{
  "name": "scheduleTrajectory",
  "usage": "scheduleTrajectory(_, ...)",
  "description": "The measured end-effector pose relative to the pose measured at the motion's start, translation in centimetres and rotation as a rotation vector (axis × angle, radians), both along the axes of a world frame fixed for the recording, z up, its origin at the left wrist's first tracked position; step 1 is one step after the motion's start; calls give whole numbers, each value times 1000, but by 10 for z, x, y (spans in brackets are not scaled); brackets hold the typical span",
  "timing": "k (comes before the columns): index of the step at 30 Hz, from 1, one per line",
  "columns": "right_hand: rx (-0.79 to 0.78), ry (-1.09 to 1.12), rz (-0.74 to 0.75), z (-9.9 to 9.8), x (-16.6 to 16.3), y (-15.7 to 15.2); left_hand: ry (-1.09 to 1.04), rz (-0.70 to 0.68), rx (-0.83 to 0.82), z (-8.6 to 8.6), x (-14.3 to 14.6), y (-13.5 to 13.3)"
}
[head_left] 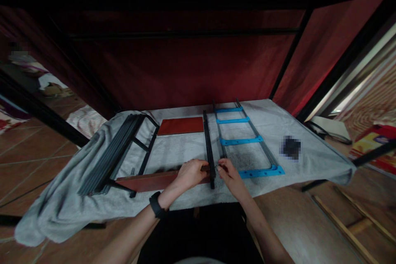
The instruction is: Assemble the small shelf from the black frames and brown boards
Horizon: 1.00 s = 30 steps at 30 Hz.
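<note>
My left hand (191, 174), a black watch on its wrist, is closed round the end of a long reddish-brown board (145, 181) lying across the front of the grey cloth (309, 152). That board end meets a black metal bar (208, 144) that runs away from me. My right hand (229, 172) pinches something small against the near end of the bar; I cannot make out what it is. A black frame with blue cross-pieces (244, 140) lies just right of my right hand.
A bundle of dark metal rods and a black frame (114, 152) lie at the left of the cloth. A red panel (181, 125) rests flat at the back. A blurred dark object (291, 147) sits at right. Red fabric walls enclose the back; tiled floor lies around.
</note>
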State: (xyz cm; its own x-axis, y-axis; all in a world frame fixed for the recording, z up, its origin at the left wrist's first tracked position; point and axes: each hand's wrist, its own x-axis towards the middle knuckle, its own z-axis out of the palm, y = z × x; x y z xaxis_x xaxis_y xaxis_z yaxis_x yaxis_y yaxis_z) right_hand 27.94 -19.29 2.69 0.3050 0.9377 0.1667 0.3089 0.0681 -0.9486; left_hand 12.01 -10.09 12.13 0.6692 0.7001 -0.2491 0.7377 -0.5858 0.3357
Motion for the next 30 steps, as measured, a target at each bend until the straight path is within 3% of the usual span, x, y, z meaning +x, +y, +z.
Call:
scheduleTrajectory(3,67,-108,5,2,-4,5,12,5,-6,2,1,-1)
scheduleTrajectory(6,-25,-156,10,6,-6,9,12,-2,7,2,1,-1)
scheduleTrajectory(9,-172,37,11,6,-4,10,4,-8,18,1,0,-1)
scheduleTrajectory(12,-131,191,-15,4,-2,9,-5,-7,19,-2,0,1)
scheduleTrajectory(17,24,-69,-42,7,-11,10,-15,-24,42,-4,-1,2)
scheduleTrajectory(20,-22,-82,-109,8,-15,11,-4,-23,39,-4,0,1)
scheduleTrajectory(24,-36,84,-14,4,-12,8,-10,-31,52,-5,-1,1)
scheduleTrajectory(27,17,-34,-1,4,-11,7,-14,-35,73,-7,-1,1)
scheduleTrajectory(30,-52,-144,-64,4,-12,9,-9,-42,66,-7,-1,0)
